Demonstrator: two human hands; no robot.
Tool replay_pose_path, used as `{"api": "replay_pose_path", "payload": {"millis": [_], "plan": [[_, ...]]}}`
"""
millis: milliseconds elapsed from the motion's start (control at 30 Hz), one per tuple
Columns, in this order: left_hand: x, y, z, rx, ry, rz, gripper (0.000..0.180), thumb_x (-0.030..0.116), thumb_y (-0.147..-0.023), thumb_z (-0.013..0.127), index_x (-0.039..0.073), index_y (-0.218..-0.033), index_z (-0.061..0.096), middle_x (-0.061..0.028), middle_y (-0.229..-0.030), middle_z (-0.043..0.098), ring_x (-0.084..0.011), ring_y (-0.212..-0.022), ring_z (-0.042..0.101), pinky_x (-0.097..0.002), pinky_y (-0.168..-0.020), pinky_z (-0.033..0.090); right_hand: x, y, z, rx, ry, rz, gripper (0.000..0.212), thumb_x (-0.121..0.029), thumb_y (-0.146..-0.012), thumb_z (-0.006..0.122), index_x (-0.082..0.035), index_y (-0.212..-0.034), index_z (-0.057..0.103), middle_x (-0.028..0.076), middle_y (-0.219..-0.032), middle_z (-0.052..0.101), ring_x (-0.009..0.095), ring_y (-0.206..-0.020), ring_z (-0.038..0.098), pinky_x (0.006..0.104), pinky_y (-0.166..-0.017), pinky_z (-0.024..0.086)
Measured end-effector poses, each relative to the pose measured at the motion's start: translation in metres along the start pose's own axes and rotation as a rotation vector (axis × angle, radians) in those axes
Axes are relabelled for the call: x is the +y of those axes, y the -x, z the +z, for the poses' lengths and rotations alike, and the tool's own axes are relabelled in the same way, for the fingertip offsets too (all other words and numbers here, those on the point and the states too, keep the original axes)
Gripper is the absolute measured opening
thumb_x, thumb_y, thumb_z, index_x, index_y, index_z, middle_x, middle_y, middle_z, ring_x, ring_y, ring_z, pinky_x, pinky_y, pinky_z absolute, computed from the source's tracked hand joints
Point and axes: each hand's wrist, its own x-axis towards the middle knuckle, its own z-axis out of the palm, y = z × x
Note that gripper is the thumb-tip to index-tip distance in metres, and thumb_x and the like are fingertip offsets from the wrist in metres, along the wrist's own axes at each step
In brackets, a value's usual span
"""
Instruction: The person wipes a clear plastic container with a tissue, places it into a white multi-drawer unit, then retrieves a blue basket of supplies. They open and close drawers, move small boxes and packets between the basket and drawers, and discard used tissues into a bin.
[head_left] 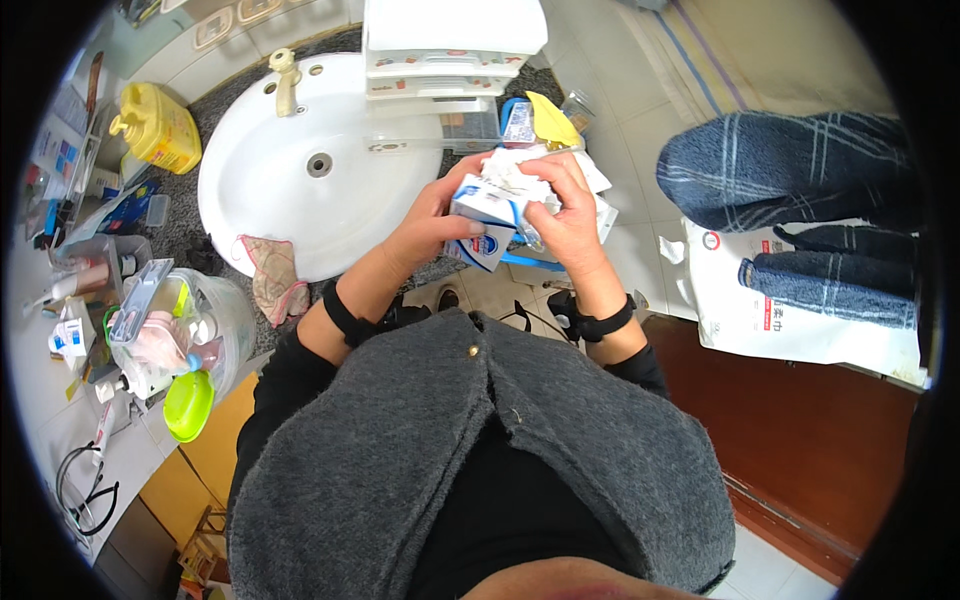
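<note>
A small blue-and-white carton [484, 204] is gripped in my left hand [432, 222], its thumb pressed along the front and its other fingers behind. My right hand [572, 210] closes on crumpled white tissue-like material [515, 172] at the carton's upper right side. Whether that material comes out of the carton or lies against it, I cannot tell. Just beyond my hands, an open clear drawer [428, 128] juts from a white drawer unit [450, 30]. Beside it, a yellow piece [552, 120] and other small packages lie around a blue container, partly hidden by my hands.
A white sink [225, 165] with a beige tap [285, 82] is set in the dark counter to the left. A pink cloth [272, 280] hangs over its edge. Farther left are a yellow jug [158, 130] and a clear tub [225, 320]. Blue towels [780, 165] hang at the right.
</note>
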Motion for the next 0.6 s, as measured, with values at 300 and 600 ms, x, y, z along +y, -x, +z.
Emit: {"api": "replay_pose_path", "payload": {"millis": [300, 600], "plan": [[-0.023, 0.032, -0.06, 0.261, 0.336, -0.112, 0.057, 0.013, -0.072, 0.061, -0.001, -0.125, 0.049, -0.0113, -0.11, 0.062, -0.0188, -0.098, 0.063, -0.0309, -0.086, 0.052, 0.014, -0.011, 0.077, -0.228, -0.085, 0.081, 0.042, 0.003, -0.082, 0.054, -0.008, -0.122, 0.06, 0.014, -0.133, 0.052, 0.027, -0.126, 0.048, 0.0347, -0.1, 0.041], [-0.013, 0.008, -0.158, 0.587, -0.498, 0.031, 0.072, 0.009, -0.073, 0.062, 0.002, -0.141, 0.038, -0.0141, -0.122, 0.053, -0.0193, -0.103, 0.056, -0.0289, -0.087, 0.047, 0.128, -0.118, 0.112, -0.154, 0.471, 0.392, 0.034, -0.019, -0.079, 0.063, -0.004, -0.11, 0.067, 0.023, -0.106, 0.065, 0.037, -0.099, 0.063, 0.0409, -0.087, 0.05]]}}
